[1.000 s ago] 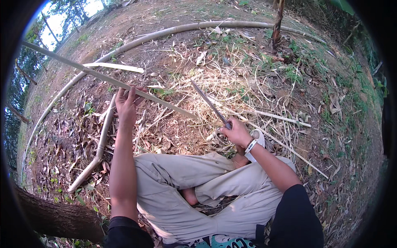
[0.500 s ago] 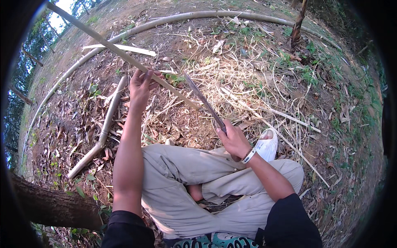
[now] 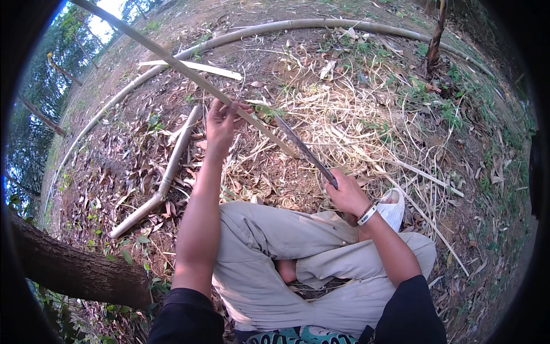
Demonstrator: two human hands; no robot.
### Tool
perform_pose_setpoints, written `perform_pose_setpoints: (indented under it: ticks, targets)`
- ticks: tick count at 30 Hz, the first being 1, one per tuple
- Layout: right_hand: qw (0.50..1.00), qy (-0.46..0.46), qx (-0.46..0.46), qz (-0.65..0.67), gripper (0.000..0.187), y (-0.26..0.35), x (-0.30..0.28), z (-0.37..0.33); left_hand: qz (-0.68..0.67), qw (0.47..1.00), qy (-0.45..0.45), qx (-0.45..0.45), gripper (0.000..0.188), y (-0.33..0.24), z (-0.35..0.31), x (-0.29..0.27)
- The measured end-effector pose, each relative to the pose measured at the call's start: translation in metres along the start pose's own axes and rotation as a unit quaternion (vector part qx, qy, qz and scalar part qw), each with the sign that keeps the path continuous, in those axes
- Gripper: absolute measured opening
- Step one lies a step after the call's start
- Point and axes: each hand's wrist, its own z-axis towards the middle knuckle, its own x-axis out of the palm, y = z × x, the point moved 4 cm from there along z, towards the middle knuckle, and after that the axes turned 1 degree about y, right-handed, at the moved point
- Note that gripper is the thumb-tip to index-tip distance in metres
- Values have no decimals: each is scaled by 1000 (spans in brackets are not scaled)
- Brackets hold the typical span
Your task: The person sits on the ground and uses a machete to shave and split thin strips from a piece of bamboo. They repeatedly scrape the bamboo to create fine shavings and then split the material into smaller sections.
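A long split bamboo strip [image 3: 172,62] slants from the upper left down toward the middle, its near end raised over the littered ground. My left hand [image 3: 222,125] is closed around it a little way above that end. In my right hand [image 3: 348,195] is a long, dark-bladed knife [image 3: 303,148], its handle mostly hidden by the fingers. The blade points away and to the left, lying just to the right of the strip's end; whether they touch, I cannot tell.
Pale bamboo shavings [image 3: 366,123] cover the ground ahead. A bent bamboo piece [image 3: 177,155] lies left, and a split slat [image 3: 209,70] lies beyond. One long bamboo pole [image 3: 275,27] curves across the far side. A tree trunk [image 3: 80,264] stands lower left, near my crossed legs [image 3: 275,229].
The whole view has shifted, so the scene sits farther right in the picture. Both hands keep their grips, and the knife and strip have hardly moved relative to each other.
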Motion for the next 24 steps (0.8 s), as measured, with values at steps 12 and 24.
perform_pose_setpoints:
  ticks: [12,24]
  targets:
    - [998,-42,-37,-6,23,14,0,-14,-43,994,-89,41,18,-27,-19,8]
    - [977,-189,-88,-49,25,32,-24,-32,-140,979,-59,-133,13,-23,-67,78]
